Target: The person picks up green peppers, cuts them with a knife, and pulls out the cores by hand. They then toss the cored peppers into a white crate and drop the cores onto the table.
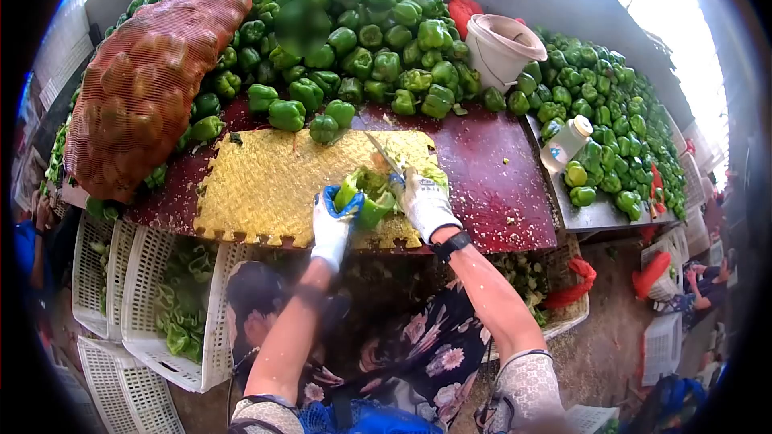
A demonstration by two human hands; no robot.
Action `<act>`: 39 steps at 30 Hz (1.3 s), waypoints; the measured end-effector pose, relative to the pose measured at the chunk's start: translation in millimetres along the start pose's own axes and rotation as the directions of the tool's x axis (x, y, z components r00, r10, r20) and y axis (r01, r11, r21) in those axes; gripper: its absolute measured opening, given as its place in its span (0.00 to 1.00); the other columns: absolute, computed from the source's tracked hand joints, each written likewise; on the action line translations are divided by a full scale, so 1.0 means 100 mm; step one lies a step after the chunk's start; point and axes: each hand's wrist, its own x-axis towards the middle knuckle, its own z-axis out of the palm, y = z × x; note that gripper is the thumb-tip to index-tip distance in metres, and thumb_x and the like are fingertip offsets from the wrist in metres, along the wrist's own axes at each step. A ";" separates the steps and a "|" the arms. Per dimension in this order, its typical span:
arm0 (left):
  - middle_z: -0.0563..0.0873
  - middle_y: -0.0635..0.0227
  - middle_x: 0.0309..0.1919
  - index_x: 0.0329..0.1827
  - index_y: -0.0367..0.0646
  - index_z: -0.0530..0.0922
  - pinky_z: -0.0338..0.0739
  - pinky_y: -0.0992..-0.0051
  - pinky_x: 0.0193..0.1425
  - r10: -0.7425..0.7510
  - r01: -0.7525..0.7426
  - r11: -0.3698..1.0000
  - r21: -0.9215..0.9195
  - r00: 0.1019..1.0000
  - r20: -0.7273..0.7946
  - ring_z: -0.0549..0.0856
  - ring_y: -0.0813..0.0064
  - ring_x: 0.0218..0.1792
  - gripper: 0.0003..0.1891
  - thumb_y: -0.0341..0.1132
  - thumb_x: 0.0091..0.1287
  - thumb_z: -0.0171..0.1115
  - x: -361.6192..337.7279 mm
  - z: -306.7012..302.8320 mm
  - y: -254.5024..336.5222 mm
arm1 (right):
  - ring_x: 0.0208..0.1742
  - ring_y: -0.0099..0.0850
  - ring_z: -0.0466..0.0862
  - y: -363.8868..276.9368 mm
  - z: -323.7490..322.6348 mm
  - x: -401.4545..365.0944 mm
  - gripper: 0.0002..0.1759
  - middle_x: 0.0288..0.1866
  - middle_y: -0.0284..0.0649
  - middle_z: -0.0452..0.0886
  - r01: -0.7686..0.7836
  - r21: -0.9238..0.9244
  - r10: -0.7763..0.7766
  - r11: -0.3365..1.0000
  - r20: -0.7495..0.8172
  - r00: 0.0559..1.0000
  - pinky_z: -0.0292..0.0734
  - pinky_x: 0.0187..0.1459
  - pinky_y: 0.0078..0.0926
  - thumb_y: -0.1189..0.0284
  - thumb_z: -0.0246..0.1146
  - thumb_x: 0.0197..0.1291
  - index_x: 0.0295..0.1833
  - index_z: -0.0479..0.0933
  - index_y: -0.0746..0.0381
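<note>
My left hand (pixel 331 229), in a white glove with blue fingers, is closed on a cut-open green bell pepper (pixel 374 210) near the front edge of a yellow foam mat (pixel 265 185). In my right hand (pixel 427 202), gloved in white, is a knife (pixel 383 151) whose blade points up and to the left, beyond the pepper. Pale green scraps (pixel 418 157) lie on the mat by the blade. Several whole green peppers (pixel 287 115) sit along the mat's far edge. My fingers partly hide the knife handle.
A heap of green peppers (pixel 386 64) rises behind the dark red table (pixel 507 193). A full red mesh sack (pixel 145 96) leans at left, with a white bucket (pixel 500 52) and a bottle (pixel 566 145) at right. White crates (pixel 145 297) stand below; people work farther off.
</note>
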 end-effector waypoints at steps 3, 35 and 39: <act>0.85 0.61 0.43 0.49 0.35 0.78 0.78 0.72 0.49 -0.092 0.092 0.995 -0.033 0.996 0.014 0.82 0.73 0.42 0.26 0.40 0.55 0.80 0.05 -0.02 0.03 | 0.33 0.42 0.86 0.03 0.07 -0.17 0.23 0.33 0.49 0.85 0.160 -0.124 -0.156 0.979 0.043 0.987 0.81 0.38 0.42 0.60 0.52 0.75 0.63 0.68 0.68; 0.84 0.71 0.47 0.60 0.42 0.76 0.80 0.77 0.50 -0.170 0.223 0.929 -0.296 0.966 0.194 0.83 0.79 0.45 0.19 0.23 0.66 0.66 -0.07 -0.22 -0.02 | 0.43 0.54 0.85 0.30 -0.04 -0.57 0.25 0.37 0.57 0.84 -0.255 0.344 0.163 0.904 0.275 0.948 0.77 0.45 0.48 0.53 0.54 0.72 0.57 0.74 0.65; 0.83 0.70 0.47 0.60 0.41 0.75 0.80 0.77 0.49 -0.158 0.217 0.899 -0.380 0.971 0.180 0.81 0.77 0.45 0.23 0.17 0.62 0.66 -0.15 -0.33 -0.17 | 0.32 0.40 0.86 0.25 -0.23 -0.53 0.32 0.39 0.50 0.85 -0.190 0.200 0.182 0.961 0.056 0.982 0.82 0.39 0.43 0.62 0.55 0.72 0.76 0.58 0.62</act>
